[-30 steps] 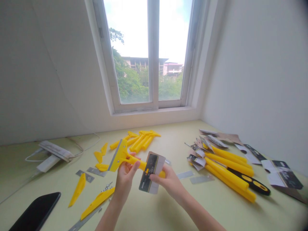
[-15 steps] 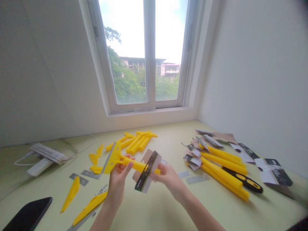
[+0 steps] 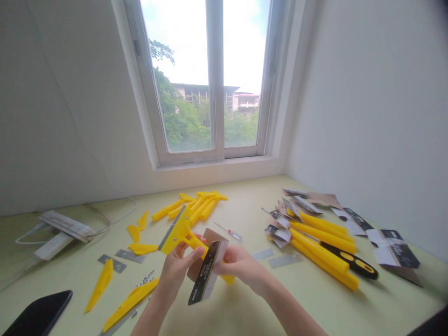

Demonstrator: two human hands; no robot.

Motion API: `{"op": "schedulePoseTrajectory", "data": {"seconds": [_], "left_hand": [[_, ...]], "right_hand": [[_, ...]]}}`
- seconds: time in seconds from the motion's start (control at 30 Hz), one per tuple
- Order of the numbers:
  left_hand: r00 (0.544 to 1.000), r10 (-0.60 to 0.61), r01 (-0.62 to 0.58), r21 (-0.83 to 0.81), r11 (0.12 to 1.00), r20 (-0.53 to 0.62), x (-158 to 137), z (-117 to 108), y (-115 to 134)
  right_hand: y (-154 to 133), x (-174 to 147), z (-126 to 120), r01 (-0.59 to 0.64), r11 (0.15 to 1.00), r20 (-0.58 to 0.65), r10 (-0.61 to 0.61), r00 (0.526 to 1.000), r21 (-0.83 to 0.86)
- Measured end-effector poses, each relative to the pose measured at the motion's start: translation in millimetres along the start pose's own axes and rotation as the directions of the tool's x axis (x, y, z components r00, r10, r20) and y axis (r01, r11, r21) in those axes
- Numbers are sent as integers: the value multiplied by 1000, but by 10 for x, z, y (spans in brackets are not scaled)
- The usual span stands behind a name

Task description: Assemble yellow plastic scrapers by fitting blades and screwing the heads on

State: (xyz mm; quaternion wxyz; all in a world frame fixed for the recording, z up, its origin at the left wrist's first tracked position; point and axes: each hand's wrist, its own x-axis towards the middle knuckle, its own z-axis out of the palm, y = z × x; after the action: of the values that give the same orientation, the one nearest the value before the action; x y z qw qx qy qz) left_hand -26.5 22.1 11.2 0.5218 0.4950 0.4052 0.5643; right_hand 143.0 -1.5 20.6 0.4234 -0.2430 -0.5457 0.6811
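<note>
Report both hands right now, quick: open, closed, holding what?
Left hand: closed, holding the yellow scraper.
Right hand: closed, pinching the black-and-white card.

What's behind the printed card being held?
The yellow scraper has its handle behind the card. The handle's end and a brown flap show; the handle's middle is covered.

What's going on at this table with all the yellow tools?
A person is handling a yellow scraper: the left hand holds it near its head, while the right hand grips a folded card around the handle, whose end shows past the card. To the right lie yellow-handled tools with cards at their heads. More yellow tools lie farther back, with loose yellow pieces and metal blades on the left.
</note>
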Motion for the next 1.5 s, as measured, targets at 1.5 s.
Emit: {"op": "schedulePoseTrajectory", "data": {"seconds": [1.5], "left_hand": [[993,75,-69,-68,995,90,-67,234,-127]], "right_hand": [[219,35,-50,-110,639,103,48,994,761]]}}
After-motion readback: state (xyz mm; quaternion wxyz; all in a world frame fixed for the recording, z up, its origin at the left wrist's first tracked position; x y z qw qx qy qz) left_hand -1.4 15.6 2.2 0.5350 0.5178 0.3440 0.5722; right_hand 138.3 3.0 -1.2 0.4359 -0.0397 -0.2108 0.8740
